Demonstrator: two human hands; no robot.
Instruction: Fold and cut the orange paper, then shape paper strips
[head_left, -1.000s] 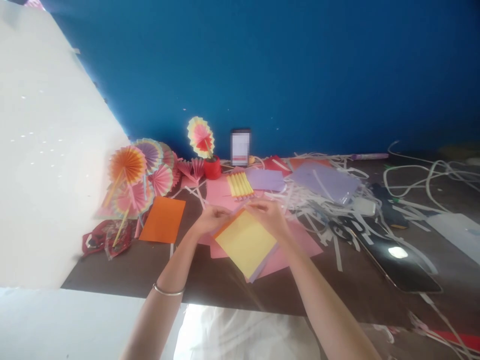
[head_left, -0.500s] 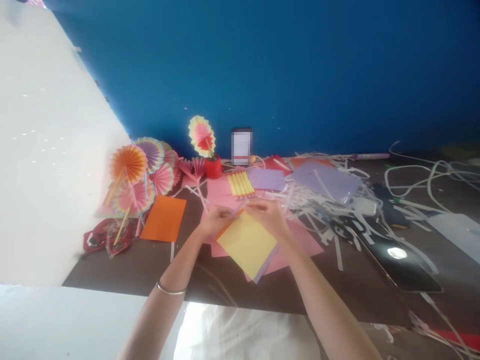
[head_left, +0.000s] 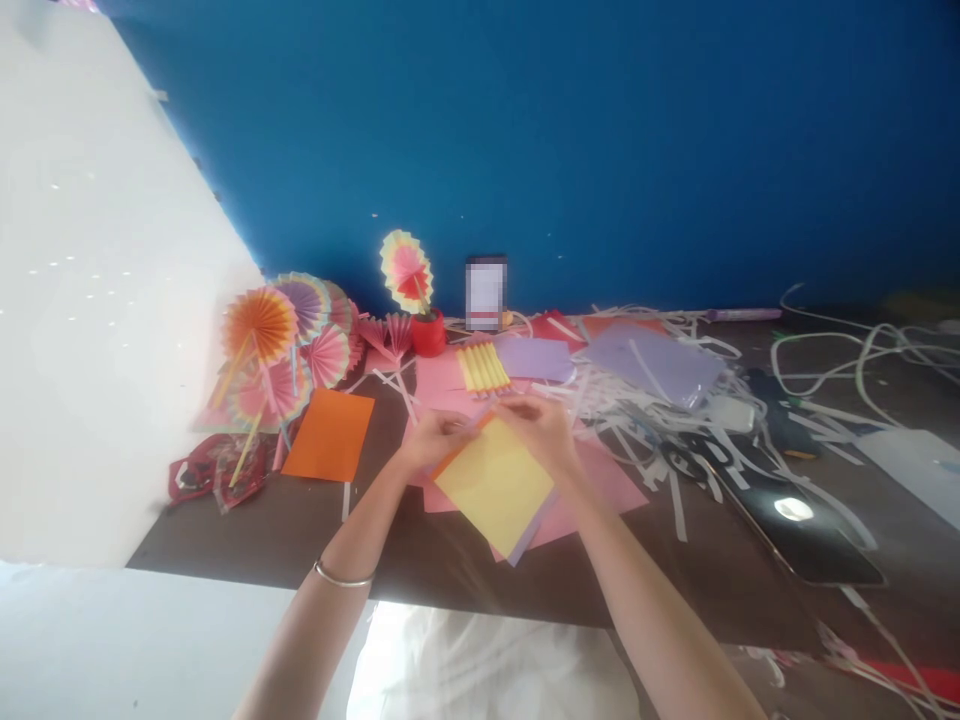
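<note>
A yellow sheet of paper [head_left: 496, 485], with orange and purple edges showing beneath it, lies at a slant in front of me. My left hand [head_left: 436, 440] pinches the upper left edge of these layered sheets. At their top corner, my right hand [head_left: 536, 425] grips the paper with its fingers bent together. Pink sheets [head_left: 607, 490] lie under the stack. Just beyond my hands rests a pleated yellow paper piece [head_left: 483, 368]. An orange sheet [head_left: 328, 435] is on the dark table, left of my left hand.
Folded paper fans [head_left: 259, 325] crowd the left side. A red pot [head_left: 428, 333] holding a paper flower [head_left: 407, 272] stands near the blue wall. White paper strips [head_left: 622, 400], purple sheets [head_left: 652, 362], a black phone [head_left: 802, 525] and cables [head_left: 862, 345] spread over the right.
The camera view has shifted very slightly. Both hands stay on the layered sheets in nearly the same place.
</note>
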